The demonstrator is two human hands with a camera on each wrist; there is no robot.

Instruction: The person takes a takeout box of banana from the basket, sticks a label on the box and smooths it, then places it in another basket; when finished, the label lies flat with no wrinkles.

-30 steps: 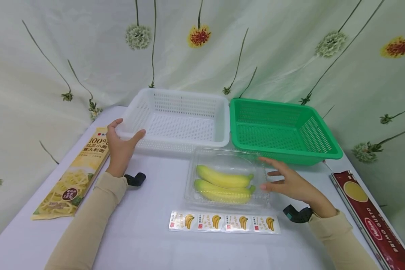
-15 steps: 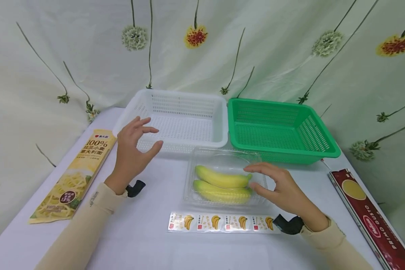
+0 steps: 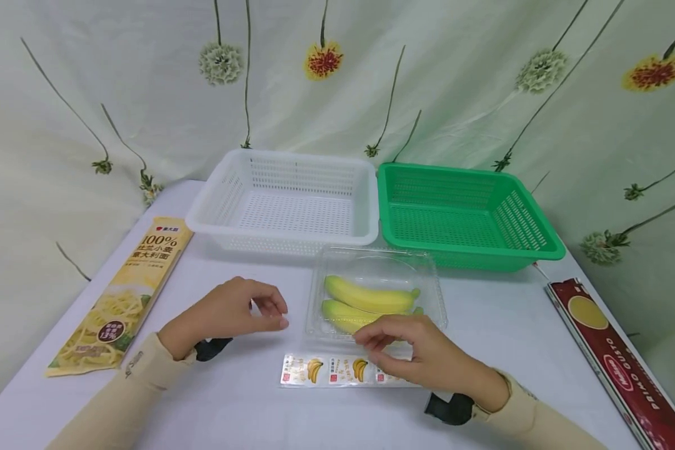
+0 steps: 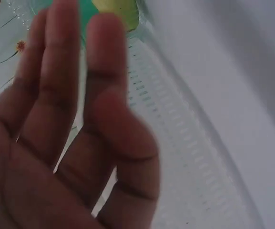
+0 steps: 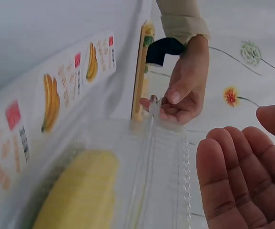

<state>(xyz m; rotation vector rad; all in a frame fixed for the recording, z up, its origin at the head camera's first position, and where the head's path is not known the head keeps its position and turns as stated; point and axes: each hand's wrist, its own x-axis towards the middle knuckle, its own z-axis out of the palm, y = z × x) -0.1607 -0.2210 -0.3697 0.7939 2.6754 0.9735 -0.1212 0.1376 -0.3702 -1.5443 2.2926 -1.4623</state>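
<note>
A clear plastic clamshell box (image 3: 381,257) lies mid-table with two yellow-green bananas (image 3: 368,296) inside. In front of it is a strip of banana-printed stickers (image 3: 313,371). My right hand (image 3: 427,351), fingers loosely bent and holding nothing, hovers over the box's front edge and hides the strip's right part. Left of the box, my left hand (image 3: 230,310) is also without any object, thumb and fingers bent toward each other. In the right wrist view a banana (image 5: 80,191) shows through the plastic, with the sticker strip (image 5: 68,90) beside it.
A white plastic basket (image 3: 284,240) and a green one (image 3: 472,256) stand side by side behind the box. A yellow pasta packet (image 3: 120,300) lies at the left, a dark red pasta packet (image 3: 613,362) at the right. Flowered cloth hangs behind the table.
My left hand has left the white basket's rim and come down toward the front. My right hand has moved left and nearer, from the box's right edge to above the sticker strip.
</note>
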